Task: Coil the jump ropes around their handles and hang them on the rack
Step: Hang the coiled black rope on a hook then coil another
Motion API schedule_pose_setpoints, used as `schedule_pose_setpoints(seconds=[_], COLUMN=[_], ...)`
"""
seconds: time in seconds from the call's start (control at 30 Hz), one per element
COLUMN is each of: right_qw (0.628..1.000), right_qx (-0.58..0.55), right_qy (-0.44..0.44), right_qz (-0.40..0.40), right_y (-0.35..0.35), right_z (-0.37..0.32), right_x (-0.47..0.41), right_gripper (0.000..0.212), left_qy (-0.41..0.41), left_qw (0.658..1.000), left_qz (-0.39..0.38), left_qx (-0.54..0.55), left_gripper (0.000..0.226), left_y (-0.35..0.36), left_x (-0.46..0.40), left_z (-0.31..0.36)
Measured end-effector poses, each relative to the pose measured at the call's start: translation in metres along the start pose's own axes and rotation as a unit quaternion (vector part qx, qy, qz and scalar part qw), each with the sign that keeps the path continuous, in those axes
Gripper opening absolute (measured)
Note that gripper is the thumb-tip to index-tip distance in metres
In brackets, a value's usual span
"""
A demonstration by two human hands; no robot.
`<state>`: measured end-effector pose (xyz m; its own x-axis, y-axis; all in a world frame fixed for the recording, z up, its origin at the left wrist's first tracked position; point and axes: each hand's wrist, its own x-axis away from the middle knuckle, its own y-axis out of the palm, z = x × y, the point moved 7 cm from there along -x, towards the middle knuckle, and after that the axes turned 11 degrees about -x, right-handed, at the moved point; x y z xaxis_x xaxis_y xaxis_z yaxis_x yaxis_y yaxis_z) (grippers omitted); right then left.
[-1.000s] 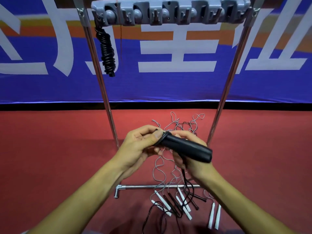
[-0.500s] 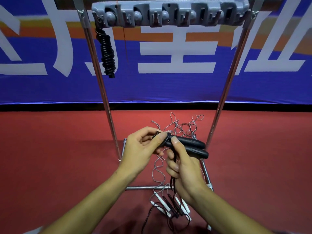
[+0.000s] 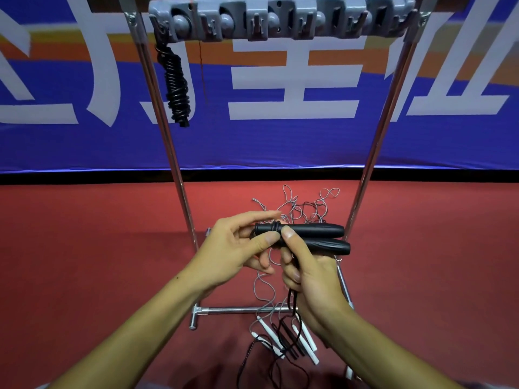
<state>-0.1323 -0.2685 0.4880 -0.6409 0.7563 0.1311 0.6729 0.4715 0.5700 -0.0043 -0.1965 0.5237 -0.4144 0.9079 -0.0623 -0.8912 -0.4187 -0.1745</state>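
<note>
Two black jump-rope handles lie side by side and level in front of me. My left hand pinches their left ends, where the black cord comes out. My right hand holds the handles from below, thumb on top, and the black cord runs down through its fingers to the floor. A grey hook rack spans the top of a metal stand. One coiled black rope hangs from its leftmost hook.
Tangled thin grey and black ropes lie on the red floor inside the stand. White and black handles lie near the stand's base bar. Two slanted metal poles flank my hands. A blue banner fills the background.
The two handles have been brought together, parallel and level. My right hand shifted from beneath the handle to gripping near the cord end with its thumb on top.
</note>
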Motion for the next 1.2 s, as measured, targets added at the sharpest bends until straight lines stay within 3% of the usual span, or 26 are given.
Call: schedule_pose_setpoints(seconds=[0.1, 0.33, 0.47, 0.53, 0.7, 0.77, 0.83, 0.9, 0.97, 1.03, 1.13, 1.17, 1.2], right_qw=[0.999, 0.990, 0.979, 0.977, 0.923, 0.946, 0.982, 0.978, 0.946, 0.871, 0.768, 0.748, 0.762], right_qx=[0.040, 0.086, 0.164, 0.186, 0.352, 0.307, 0.156, 0.116, 0.305, 0.485, 0.625, 0.646, 0.630], right_qy=[-0.028, -0.099, -0.100, -0.098, -0.151, -0.079, 0.083, 0.165, 0.076, -0.067, -0.138, -0.140, -0.124], right_qz=[0.000, -0.048, -0.071, -0.046, -0.044, -0.069, -0.069, -0.062, -0.074, -0.040, -0.034, -0.056, -0.087], right_y=[0.000, 0.012, 0.008, 0.000, -0.008, -0.007, -0.007, -0.008, -0.011, -0.014, -0.010, -0.005, 0.001], right_z=[-0.002, -0.018, -0.019, -0.018, -0.016, -0.005, 0.009, 0.006, -0.013, -0.036, -0.039, -0.035, -0.033], right_x=[0.001, 0.001, -0.005, -0.012, -0.016, -0.020, -0.018, -0.014, -0.017, -0.020, -0.014, -0.011, -0.007], right_gripper=[0.040, 0.036, 0.015, 0.018, 0.008, 0.015, 0.023, 0.027, 0.026, 0.018, 0.025, 0.028, 0.030], left_qy=[0.011, 0.032, 0.046, 0.054, 0.043, 0.044, 0.043, 0.039, 0.042, 0.045, 0.049, 0.050, 0.049], left_qw=[1.000, 0.997, 0.993, 0.990, 0.984, 0.981, 0.977, 0.973, 0.970, 0.968, 0.963, 0.962, 0.962], left_qz=[-0.004, 0.066, 0.109, 0.133, 0.173, 0.178, 0.183, 0.189, 0.188, 0.181, 0.184, 0.184, 0.178], left_qx=[-0.024, 0.004, 0.003, -0.005, -0.021, -0.058, -0.100, -0.130, -0.150, -0.166, -0.190, -0.197, -0.201], left_gripper=[0.038, 0.031, 0.031, 0.031, 0.031, 0.031, 0.031, 0.031, 0.030, 0.031, 0.031, 0.031, 0.030], left_y=[-0.002, -0.009, -0.016, -0.019, -0.026, -0.026, -0.026, -0.028, -0.029, -0.029, -0.028, -0.027, -0.025], left_x=[0.000, 0.001, 0.001, 0.000, -0.004, -0.004, -0.004, -0.004, -0.005, -0.006, -0.005, -0.005, -0.005], left_z=[0.001, 0.002, 0.004, 0.004, -0.005, -0.007, -0.009, -0.011, -0.010, -0.009, -0.008, -0.008, -0.009])
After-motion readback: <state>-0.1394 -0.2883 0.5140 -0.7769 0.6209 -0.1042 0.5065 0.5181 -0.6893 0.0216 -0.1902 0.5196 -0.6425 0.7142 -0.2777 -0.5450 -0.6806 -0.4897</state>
